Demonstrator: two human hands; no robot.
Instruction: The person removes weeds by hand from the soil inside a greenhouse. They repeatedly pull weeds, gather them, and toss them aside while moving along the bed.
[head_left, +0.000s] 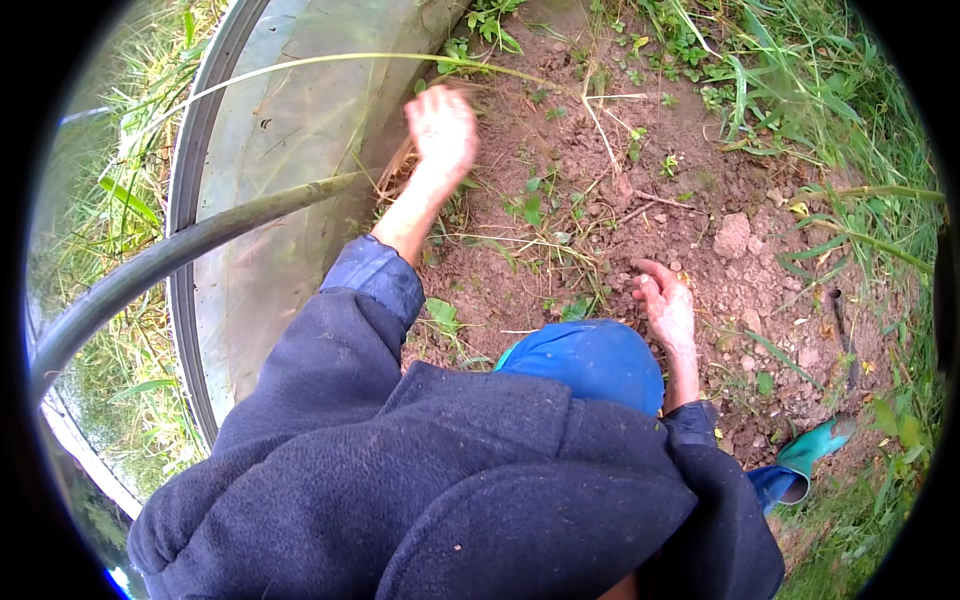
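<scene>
My left hand (442, 131) is at the edge of the bare soil, beside the plastic sheeting (300, 112) and next to a tuft of dry grass (397, 172). It is blurred, and whether its fingers hold anything cannot be told. My right hand (664, 304) hangs low over the brown soil (735, 300), right of my blue-covered knee, its fingers apart and nothing seen in them. Between the hands lie small green weeds (532, 206) and dry stalks. A thin twig (660, 199) rests on the soil beyond my right hand.
A curved grey pipe (225, 236) reaches in from the left towards the sheeting, which has a ribbed grey edge (184, 300). Tall grass (810, 67) borders the soil at right. A green rubber boot (814, 450) stands at lower right, near a dark rod (844, 330). Clods (731, 236) lie about.
</scene>
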